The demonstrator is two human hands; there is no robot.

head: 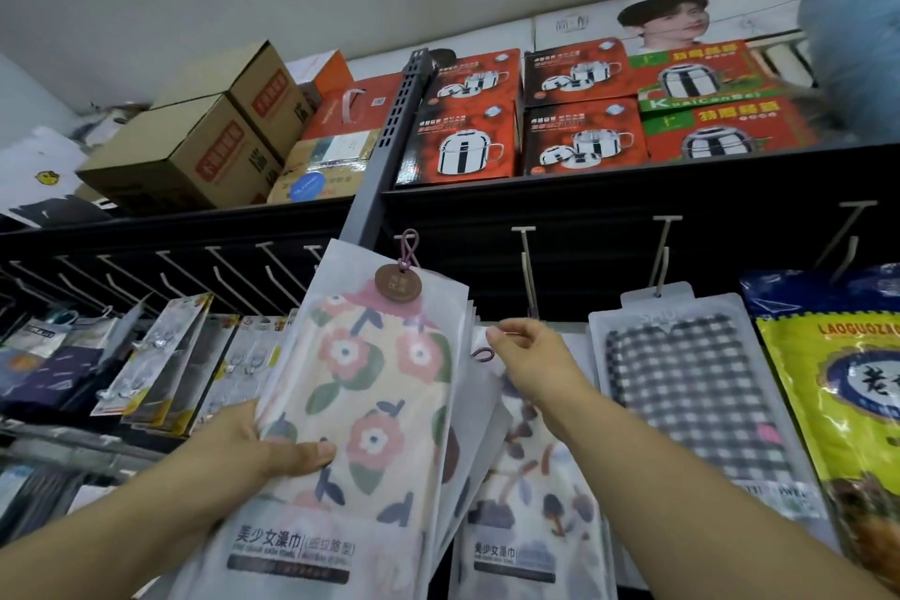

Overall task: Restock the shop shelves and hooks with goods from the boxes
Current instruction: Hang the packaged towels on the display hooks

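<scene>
Head view: the left hand (pixel 263 441) grips a stack of frosted towel packs (pixel 355 409), thumb curled over the front one, held up before the pegboard hooks (pixel 528 268). Its flowered towel shows pink blooms and green leaves; a brown round tag (pixel 398 284) hangs on a purple loop, and the label reads "美少女澡巾". The right hand (pixel 528 356) pinches a purple loop (pixel 482 354) on another pack just beside. A yellow bag (pixel 837 404) reads "LAOGUOZAO"; a pot box (pixel 706 78) overhead reads "KuaiCanBei".
</scene>
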